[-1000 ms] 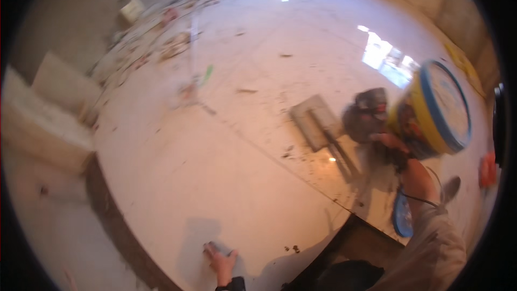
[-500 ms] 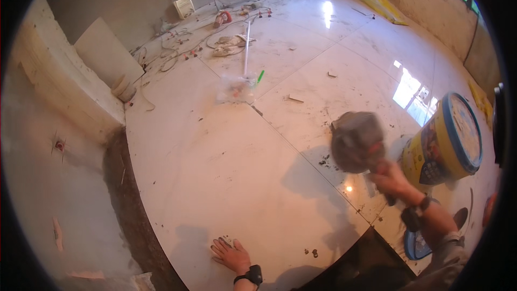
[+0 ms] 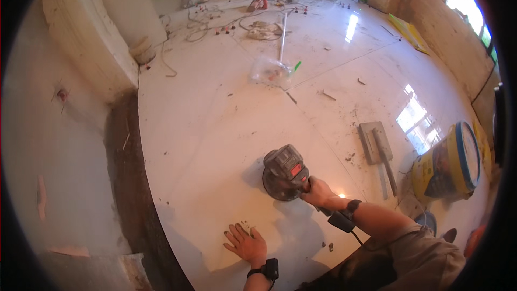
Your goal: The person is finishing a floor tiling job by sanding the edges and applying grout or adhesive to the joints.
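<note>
My right hand [image 3: 320, 192] is wrapped round the handle of a dark, dusty tile vibrator [image 3: 285, 170] with a round base. The tool is over a large glossy white floor tile [image 3: 199, 129]; its base appears to rest on the surface. My left hand [image 3: 247, 244] lies palm down on the same tile, fingers spread, holding nothing, nearer to me than the tool. Small dark crumbs lie by its fingertips. To the right of the tool, a flat rectangular trowel [image 3: 371, 143] with a long handle lies on the floor.
A yellow bucket with a blue rim [image 3: 444, 164] stands at the right. Farther off lie a clear plastic bag [image 3: 272, 73], a white rod [image 3: 283, 37], a cloth [image 3: 264, 30] and cables [image 3: 196, 29]. A dark untiled strip [image 3: 129, 183] runs along the left wall.
My right hand has carried the tile vibrator leftward to the tile in front of me. The trowel now shows at the right. My left hand stays flat, while the whole view has shifted.
</note>
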`<act>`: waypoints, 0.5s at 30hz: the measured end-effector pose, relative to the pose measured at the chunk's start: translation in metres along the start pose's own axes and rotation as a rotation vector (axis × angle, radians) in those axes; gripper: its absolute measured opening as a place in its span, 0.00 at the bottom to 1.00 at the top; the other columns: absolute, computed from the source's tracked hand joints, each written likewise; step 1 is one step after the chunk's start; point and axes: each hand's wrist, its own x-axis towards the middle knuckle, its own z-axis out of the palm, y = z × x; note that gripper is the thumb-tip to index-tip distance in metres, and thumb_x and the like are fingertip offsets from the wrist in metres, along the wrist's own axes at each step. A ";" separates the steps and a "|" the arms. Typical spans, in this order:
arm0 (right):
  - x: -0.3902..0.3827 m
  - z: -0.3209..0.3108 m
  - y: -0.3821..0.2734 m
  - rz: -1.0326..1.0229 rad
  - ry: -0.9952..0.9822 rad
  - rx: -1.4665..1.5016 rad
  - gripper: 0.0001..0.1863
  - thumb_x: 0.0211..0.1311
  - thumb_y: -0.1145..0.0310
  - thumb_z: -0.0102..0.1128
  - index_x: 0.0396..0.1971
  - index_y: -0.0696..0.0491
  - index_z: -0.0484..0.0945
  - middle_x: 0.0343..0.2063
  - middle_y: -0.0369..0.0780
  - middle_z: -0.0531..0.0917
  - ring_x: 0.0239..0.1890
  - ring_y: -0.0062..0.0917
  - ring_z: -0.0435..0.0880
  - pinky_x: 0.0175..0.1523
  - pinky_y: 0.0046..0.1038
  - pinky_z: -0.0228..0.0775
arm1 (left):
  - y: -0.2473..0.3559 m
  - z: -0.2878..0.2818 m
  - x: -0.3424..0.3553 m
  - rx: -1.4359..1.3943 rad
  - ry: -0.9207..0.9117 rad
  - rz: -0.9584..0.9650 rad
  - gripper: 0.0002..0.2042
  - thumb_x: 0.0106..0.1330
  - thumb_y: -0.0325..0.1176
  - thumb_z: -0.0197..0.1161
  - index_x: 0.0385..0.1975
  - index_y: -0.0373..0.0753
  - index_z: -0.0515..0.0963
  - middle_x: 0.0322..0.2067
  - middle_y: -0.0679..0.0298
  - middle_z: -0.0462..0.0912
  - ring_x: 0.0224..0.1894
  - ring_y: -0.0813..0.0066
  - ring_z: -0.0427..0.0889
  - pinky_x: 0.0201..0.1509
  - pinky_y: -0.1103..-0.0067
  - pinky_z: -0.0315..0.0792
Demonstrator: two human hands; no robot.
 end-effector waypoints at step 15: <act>-0.005 0.009 -0.028 0.213 0.011 -0.005 0.23 0.52 0.60 0.63 0.42 0.61 0.76 0.40 0.55 0.83 0.46 0.51 0.81 0.51 0.44 0.75 | -0.001 -0.008 0.004 -0.092 -0.013 0.015 0.32 0.69 0.50 0.49 0.67 0.33 0.64 0.72 0.54 0.57 0.75 0.50 0.48 0.74 0.49 0.38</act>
